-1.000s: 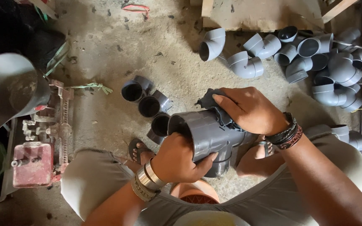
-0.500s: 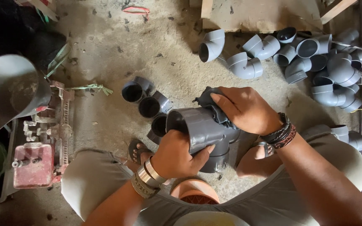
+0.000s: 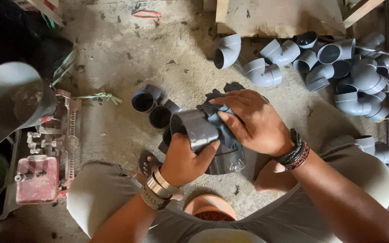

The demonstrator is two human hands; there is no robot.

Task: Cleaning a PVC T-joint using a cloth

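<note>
1. Left hand (image 3: 184,159) wraps its fingers around a smooth grey plastic pipe fitting (image 3: 203,132), held above the lap
2. Right hand (image 3: 253,121) presses a dark crumpled rag (image 3: 223,123) onto it, fingers curled close
3. Dark round couplings (image 3: 151,108) sit on gritty concrete just beyond
4. Curved grey elbows (image 3: 352,72) heaped far right

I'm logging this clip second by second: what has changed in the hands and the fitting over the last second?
Little. The right hand has slid its dark cloth slightly along the grey pipe fitting, which has tilted a touch. The left hand still grips the fitting from below. Nothing was let go. The pile of elbows and the couplings on the floor have not moved.
</note>
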